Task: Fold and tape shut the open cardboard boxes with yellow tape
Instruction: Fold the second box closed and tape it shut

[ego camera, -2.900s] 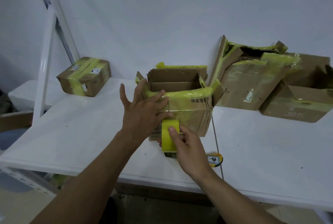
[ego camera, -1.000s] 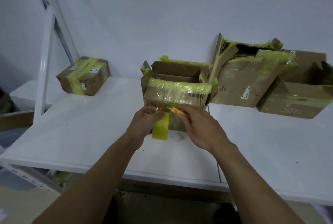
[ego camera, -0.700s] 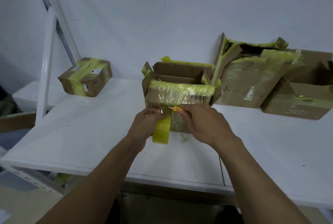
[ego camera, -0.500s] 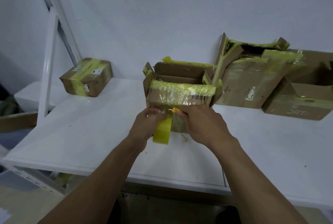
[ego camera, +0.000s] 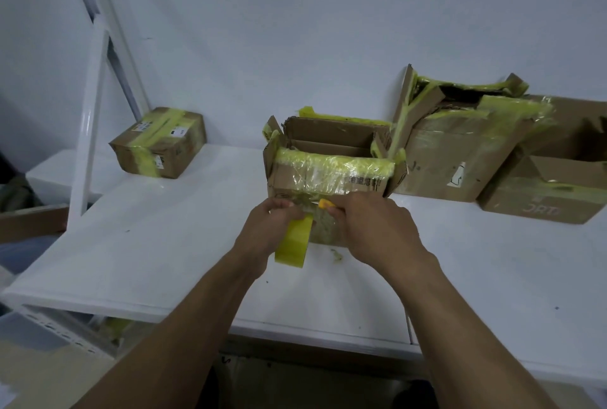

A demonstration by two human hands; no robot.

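Centre frame, my left hand (ego camera: 266,228) has taken over gripping the yellow tape roll (ego camera: 293,246), while my right hand (ego camera: 374,228) now pinches a small yellow tool (ego camera: 325,203) against the open brown cardboard box (ego camera: 328,175), probably to cut the strip.

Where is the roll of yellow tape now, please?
In the head view, the roll of yellow tape is near the centre, held by the left hand, directly in front of the open cardboard box.

A plain white wall (ego camera: 295,30) backs a white table (ego camera: 157,244), with a white metal post (ego camera: 88,145) at left.
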